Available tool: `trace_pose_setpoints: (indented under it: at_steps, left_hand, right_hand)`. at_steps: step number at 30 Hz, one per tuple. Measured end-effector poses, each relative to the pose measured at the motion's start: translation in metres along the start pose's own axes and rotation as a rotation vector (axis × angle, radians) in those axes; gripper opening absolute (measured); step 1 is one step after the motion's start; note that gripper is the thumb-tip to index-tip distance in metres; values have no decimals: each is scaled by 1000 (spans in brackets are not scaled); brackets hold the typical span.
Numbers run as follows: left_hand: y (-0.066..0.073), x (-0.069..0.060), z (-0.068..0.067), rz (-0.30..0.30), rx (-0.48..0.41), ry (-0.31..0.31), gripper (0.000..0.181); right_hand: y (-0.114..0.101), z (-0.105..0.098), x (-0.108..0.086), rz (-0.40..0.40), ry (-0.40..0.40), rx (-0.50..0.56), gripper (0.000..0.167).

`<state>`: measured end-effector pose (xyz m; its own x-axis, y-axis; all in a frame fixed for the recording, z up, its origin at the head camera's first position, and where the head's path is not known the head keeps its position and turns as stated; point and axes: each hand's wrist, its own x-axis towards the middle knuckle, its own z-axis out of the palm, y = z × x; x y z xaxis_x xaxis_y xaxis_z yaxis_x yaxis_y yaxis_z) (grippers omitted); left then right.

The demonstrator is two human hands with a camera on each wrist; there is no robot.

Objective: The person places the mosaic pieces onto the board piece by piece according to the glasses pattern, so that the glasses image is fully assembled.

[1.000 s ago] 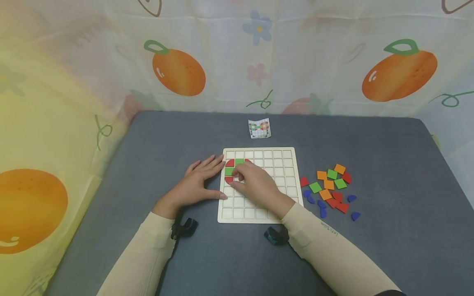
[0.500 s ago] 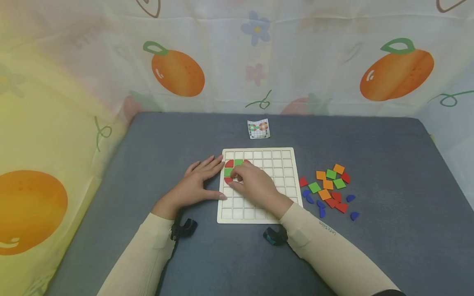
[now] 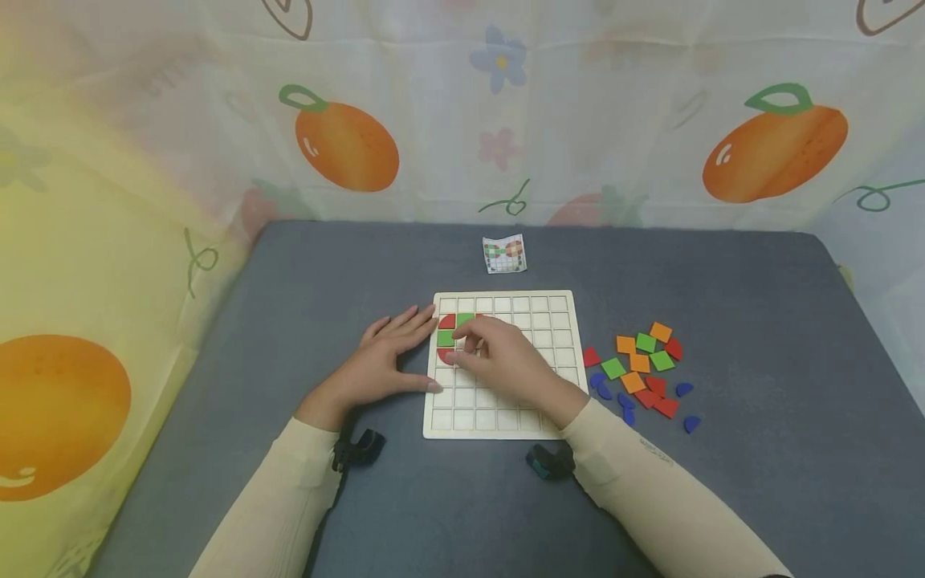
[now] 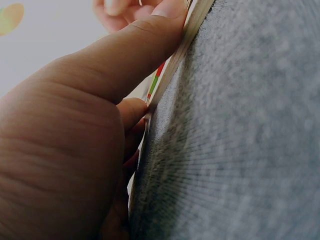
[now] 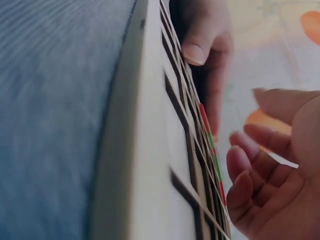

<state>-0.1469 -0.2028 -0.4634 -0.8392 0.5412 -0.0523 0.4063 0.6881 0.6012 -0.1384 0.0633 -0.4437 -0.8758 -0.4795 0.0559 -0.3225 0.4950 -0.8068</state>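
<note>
A pale wooden grid board (image 3: 466,398) lies flat on the table. Its upper left cells hold a red quarter-round tile (image 3: 447,322), green square tiles (image 3: 446,339) and another red tile (image 3: 445,356); a further red one is mostly covered by the right hand. My left hand (image 3: 379,361) steadies the board's left edge, fingers straight, with the thumb (image 4: 165,15) on the rim. Just over those tiles is my right hand (image 3: 509,361). In the right wrist view its thumb (image 5: 280,102) stands apart from loosely bent fingers, and no tile shows between them.
Loose orange squares (image 3: 625,344), green squares (image 3: 613,368), red tiles (image 3: 666,408) and blue half-round tiles (image 3: 691,424) are scattered right of the board. A small printed pattern card (image 3: 504,254) lies behind it. A patterned cloth (image 3: 426,104) hangs beyond the table.
My right hand has drawn slightly up and to the right from the tiles, its thumb and fingers parting. The left hand stays in place on the board's edge.
</note>
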Motion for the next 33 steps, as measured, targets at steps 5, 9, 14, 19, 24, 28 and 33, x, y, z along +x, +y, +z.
trace_pose_setpoints:
  at_steps: [5,9,14,19,24,28,33]
  left_hand:
    - [1,1,-1,-10,-2,-5,107]
    - [1,1,0,-15,2,-8,108]
    - [1,1,0,-20,3,-10,109]
    - [1,0,0,-20,-1,-8,109]
    - [1,-1,0,-19,-2,-8,109]
    - [1,-1,0,-17,1,-5,110]
    - [-1,0,1,-24,7,-8,111]
  right_hand:
    - [0,-17,-7,-3,8,117,34]
    - [5,-30,-15,28,39,191,38]
    - [16,-51,-26,38,55,304,36]
    - [29,-70,-37,14,89,374,36]
    - [44,-87,-50,14,133,423,46]
    - [55,-100,-61,3,161,440,56]
    - [66,-116,-74,39,218,412,64]
